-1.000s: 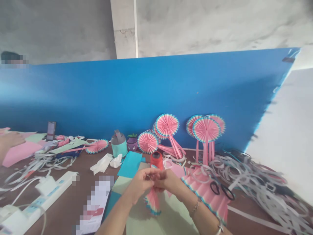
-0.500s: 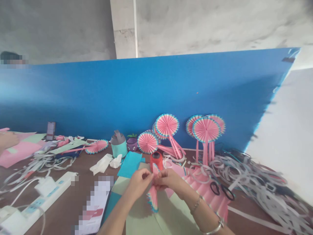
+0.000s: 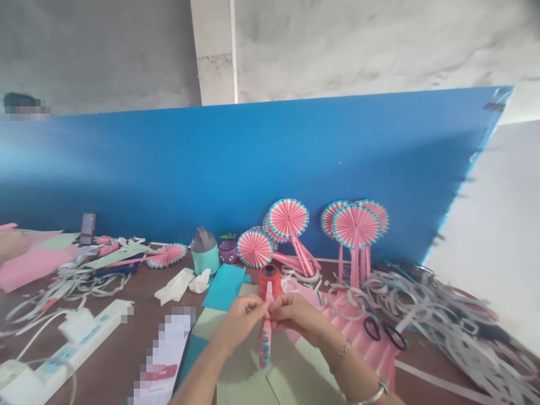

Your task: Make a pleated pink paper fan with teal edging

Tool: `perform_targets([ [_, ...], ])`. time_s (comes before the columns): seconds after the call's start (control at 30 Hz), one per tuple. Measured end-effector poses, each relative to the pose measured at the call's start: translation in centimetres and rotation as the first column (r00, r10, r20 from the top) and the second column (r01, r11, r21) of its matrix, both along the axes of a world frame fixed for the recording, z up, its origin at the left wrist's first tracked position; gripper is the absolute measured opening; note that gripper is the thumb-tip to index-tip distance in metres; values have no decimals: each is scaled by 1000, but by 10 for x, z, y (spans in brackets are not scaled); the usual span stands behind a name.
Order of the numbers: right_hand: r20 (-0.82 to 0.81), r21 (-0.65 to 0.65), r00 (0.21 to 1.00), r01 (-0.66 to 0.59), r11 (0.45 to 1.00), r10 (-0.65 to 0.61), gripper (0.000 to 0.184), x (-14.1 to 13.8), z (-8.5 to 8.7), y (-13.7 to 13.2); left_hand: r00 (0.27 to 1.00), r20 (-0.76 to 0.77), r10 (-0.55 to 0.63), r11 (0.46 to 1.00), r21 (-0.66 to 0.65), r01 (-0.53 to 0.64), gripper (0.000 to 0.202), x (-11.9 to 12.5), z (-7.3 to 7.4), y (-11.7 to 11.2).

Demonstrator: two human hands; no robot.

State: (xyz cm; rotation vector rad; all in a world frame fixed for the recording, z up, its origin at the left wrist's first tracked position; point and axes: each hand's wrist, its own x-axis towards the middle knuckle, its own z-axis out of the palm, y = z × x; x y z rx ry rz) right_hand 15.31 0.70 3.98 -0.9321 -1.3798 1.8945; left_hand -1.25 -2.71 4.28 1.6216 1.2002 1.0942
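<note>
Between my two hands is a narrow stack of pleated pink paper (image 3: 265, 343) with a blue-and-white edge, held upright on end over pale green sheets (image 3: 248, 382). My left hand (image 3: 242, 318) pinches it from the left with thumb and fingertips. From the right, my right hand (image 3: 297, 315), with bracelets on the wrist, pinches it at the same height. Just behind the pleats stands a red spool-like object (image 3: 274, 275) with a dark top. The exact contact of the fingertips is partly hidden by the fingers.
Finished round pink paper fans (image 3: 356, 225) lean against the blue partition (image 3: 211, 169). Black-handled scissors (image 3: 383, 332) lie on pleated pink paper at right, beside tangled white strips (image 3: 447, 315). At left are a phone (image 3: 164, 354), a power strip (image 3: 84, 343) and another person's hand (image 3: 12, 244).
The pleated paper, fanned out at its lower end before, is now pressed into a narrow stack. Both hands stay pinched on it, nearly in the same place.
</note>
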Motion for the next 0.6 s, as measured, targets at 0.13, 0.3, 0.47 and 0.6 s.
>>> perform_targets([
  [0.13,28,45,999,38,998,-40,17,-1,-1,0,1000,9,7,1000,-21,-7,11,-1,-2,1],
  [0.3,113,126,992,42,991,-56,20,-5,-4,3,999,4,-33,999,-21,33,21,1,-3,0],
  [0.47,189,333,974,53,942,-122,14,-10,-8,4,999,44,-13,999,-50,15,20,2,-3,0],
  [0.6,305,713,897,7,701,-319,9,-13,-5,-3,992,121,20,994,-107,-7,19,2,-3,-1],
])
